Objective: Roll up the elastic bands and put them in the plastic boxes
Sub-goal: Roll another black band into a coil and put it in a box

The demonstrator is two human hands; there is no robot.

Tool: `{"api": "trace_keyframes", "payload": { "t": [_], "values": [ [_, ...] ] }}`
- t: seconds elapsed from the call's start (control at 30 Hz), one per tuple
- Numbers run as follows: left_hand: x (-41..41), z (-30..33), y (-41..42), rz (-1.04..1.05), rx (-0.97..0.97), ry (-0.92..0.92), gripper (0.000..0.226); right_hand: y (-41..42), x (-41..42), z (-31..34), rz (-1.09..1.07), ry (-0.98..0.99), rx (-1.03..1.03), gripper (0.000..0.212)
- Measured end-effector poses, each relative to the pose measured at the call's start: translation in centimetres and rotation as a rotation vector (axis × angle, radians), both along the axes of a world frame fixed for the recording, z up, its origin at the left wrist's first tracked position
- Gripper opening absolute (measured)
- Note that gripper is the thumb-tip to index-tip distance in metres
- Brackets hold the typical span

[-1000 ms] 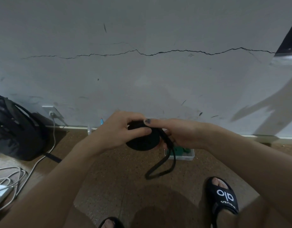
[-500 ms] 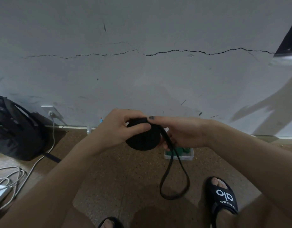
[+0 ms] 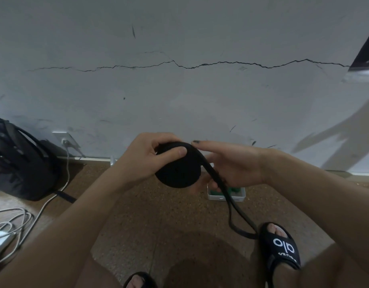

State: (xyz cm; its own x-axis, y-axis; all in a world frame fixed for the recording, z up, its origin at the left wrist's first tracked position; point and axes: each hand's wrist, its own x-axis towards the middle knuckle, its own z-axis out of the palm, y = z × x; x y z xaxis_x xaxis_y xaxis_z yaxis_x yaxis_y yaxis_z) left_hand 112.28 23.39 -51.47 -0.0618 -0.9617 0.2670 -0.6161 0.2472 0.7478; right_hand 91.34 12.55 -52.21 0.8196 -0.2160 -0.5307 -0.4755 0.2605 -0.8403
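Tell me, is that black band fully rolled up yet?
Not yet. The roll sits in the left hand, but a loose tail hangs down.

The light is dim and flat with a cool cast. My shadow pools dark on the floor point(image 3: 179, 225) below me, and another slants across the wall point(image 3: 179, 90) at right. The wide lens bows the edges; detail is soft.
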Motion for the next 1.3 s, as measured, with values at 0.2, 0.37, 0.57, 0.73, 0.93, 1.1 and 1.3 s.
{"api": "trace_keyframes", "payload": {
  "t": [0.2, 0.37, 0.57, 0.73, 0.93, 1.1, 1.3],
  "values": [
    [0.3, -0.1, -0.1, -0.005, 0.032, -0.133, 0.022, 0.5, 0.6, -0.3, -0.124, -0.054, -0.090, 0.056],
    [0.0, -0.1, -0.2, -0.021, 0.009, -0.159, 0.026, 0.7, 0.7, -0.2, -0.109, -0.017, -0.166, 0.062],
    [-0.5, -0.1, -0.3, 0.024, -0.024, 0.045, 0.014, 0.3, 0.6, -0.3, -0.064, -0.136, 0.033, 0.070],
    [-0.1, 0.1, -0.1, -0.018, 0.065, -0.116, 0.018, 1.0, 0.7, 0.0, -0.112, -0.057, -0.112, 0.070],
    [-0.7, 0.1, 0.1, -0.020, 0.031, -0.021, 0.011, 0.5, 0.1, 0.2, -0.066, -0.013, -0.026, 0.073],
    [-0.5, 0.2, 0.1, -0.011, 0.044, -0.033, 0.017, 0.3, 0.2, -0.1, -0.096, -0.028, -0.024, 0.071],
    [-0.6, 0.2, -0.1, -0.027, 0.015, -0.162, 0.022, 1.1, 0.4, 0.0, -0.098, 0.005, -0.097, 0.061]
  ]
}}
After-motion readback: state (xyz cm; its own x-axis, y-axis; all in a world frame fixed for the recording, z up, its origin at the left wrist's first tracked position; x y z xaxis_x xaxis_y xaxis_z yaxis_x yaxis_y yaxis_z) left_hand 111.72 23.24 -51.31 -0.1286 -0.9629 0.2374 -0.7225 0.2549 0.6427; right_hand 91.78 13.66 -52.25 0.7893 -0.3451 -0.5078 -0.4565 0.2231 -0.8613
